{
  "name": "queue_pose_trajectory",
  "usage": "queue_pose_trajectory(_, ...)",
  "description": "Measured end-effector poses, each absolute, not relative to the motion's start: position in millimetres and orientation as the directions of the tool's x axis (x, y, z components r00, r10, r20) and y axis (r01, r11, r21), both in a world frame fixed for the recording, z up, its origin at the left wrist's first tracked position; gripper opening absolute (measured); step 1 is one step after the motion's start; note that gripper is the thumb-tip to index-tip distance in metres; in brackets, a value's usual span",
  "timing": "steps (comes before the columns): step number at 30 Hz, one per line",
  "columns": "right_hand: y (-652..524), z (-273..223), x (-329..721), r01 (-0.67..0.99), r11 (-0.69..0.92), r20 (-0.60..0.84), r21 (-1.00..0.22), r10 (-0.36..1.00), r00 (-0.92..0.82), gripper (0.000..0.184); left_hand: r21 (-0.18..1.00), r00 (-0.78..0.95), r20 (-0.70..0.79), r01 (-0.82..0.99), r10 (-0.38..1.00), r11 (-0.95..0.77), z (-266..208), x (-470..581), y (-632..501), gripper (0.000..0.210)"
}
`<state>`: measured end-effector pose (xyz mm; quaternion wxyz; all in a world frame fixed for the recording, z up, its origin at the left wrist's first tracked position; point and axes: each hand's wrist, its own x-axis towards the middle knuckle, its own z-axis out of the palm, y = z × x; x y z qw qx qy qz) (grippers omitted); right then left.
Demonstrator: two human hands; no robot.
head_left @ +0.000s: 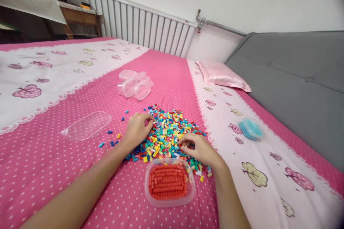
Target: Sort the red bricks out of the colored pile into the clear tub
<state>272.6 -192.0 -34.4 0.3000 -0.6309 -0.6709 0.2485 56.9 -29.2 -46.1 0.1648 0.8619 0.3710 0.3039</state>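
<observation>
A heap of small multicoloured toy bricks lies spread on the pink bedspread. My left hand rests at the heap's left edge, its fingers bent together among the bricks; what they hold, if anything, is hidden. On the right side of the heap, my right hand has thumb and fingers curled in a pinch, and I cannot make out what is between them. Just in front of the heap, nearest to me, stands a clear plastic box with red bricks packed in neat rows.
A clear lid lies left of the heap, with a few loose bricks nearby. Several clear containers are piled farther back. At the right sits a box of light blue bricks. A pink pillow lies by the grey headboard.
</observation>
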Motion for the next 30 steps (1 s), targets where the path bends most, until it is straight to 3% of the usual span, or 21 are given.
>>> queue_pose_trajectory(18,-190,-39,280,0.579,0.004,0.065,-0.815,0.994,0.085,0.012,0.471,0.652,0.413,0.444,0.636,-0.762,-40,61,-35,0.022)
queue_pose_trajectory(25,-183,-35,260,0.554,0.031,0.108,-0.832,0.988,0.107,0.009,0.363,0.847,0.415,0.180,0.331,-0.914,-31,66,-58,0.023)
queue_pose_trajectory(30,-178,-34,240,0.526,0.115,0.204,-0.843,0.972,0.114,0.008,0.322,0.866,0.396,0.181,0.306,-0.929,-33,69,-65,0.019)
